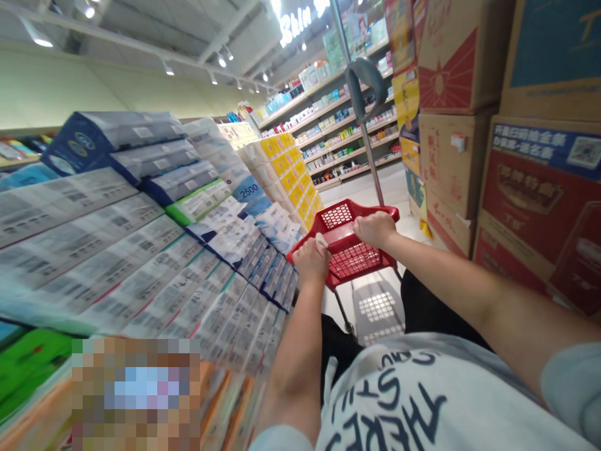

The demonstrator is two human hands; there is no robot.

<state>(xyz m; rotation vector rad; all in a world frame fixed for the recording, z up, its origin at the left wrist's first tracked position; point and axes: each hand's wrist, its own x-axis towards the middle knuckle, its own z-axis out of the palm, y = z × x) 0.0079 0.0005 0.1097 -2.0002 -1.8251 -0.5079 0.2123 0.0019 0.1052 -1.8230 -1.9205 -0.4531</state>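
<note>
A red plastic shopping cart [352,263] with a latticed basket stands right in front of me. My left hand [312,258] is closed around the left part of its handle [339,235]. Something small and white [322,239] pokes out by that hand's fingers; I cannot tell what it is. Farther right, my right hand [375,229] grips the same handle in a fist. No goods show in the visible part of the basket. A grey metal pole [370,156] with a dark grey looped piece [364,88] rises at the cart's right side.
Stacked tissue packs [159,269] line my left, with yellow-and-white packs [286,169] beyond. Piled cardboard cartons [448,156] stand close on the right. Ahead, pale floor [354,185] leads to shelves of small goods [338,119]. A pixelated patch covers the lower left.
</note>
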